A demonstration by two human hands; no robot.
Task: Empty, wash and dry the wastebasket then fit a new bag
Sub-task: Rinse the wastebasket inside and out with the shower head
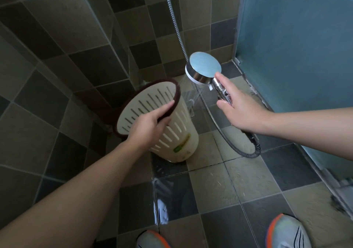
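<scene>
Wastebasket: located in the corner of a tiled shower area, tilted with its base on the floor and its mouth facing up and to the left. Floor and walls carry square tiles in mixed tan, grey and dark tones with pale grout lines; the floor tiles shine wet around the basket. A frosted blue-green panel closes the right side above a raised sill.

Body of the basket is cream plastic, a tapered round form with rows of narrow vertical slots; the rim is a dark brown band, and a green and yellow label sits low on the outer wall.

Left hand grasps the rim, fingers curled over the near edge and into the opening. Right hand holds the handle of the shower head, thumb along the chromed stem and fingers wrapped behind it. Head is a round chrome disc with a pale blue back; a fine spray leaves its face toward the outside of the basket.

Ribbed metal hose runs up the wall corner behind the head, and a second length loops from beneath the right wrist down across the floor. A square floor drain lies just behind the basket, partly hidden by it. Two grey shoes with orange trim stand at the bottom edge
</scene>
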